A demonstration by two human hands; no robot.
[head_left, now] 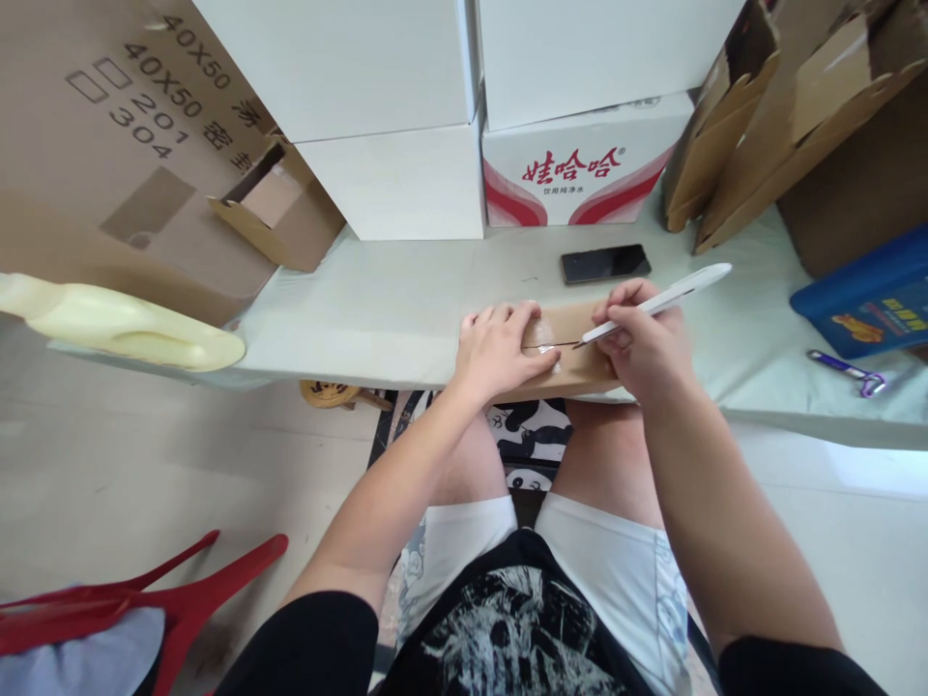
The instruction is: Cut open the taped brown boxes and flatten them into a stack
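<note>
A small brown cardboard box [572, 367] lies at the table's front edge, just before my lap. Clear tape shines across its top, and a dark seam runs along the middle. My left hand [497, 343] grips the box's left end, thumb and forefinger spread on either side of the seam; the surface under the palm is hidden. Between the fingers and thumb of my right hand [645, 333] is a slim white pen-shaped tool [685, 290], tilted up to the right. Its thin dark tip meets the box top at the seam; whether it is a pen or a blade I cannot tell.
Behind the box lies a black phone [606, 264]. White cartons [391, 184] and opened brown boxes [790, 116] line the back. A purple-handled tool [845, 372] and blue package [870, 300] sit right; a pale yellow bottle [137, 324] lies left. A red chair [188, 594] stands lower left.
</note>
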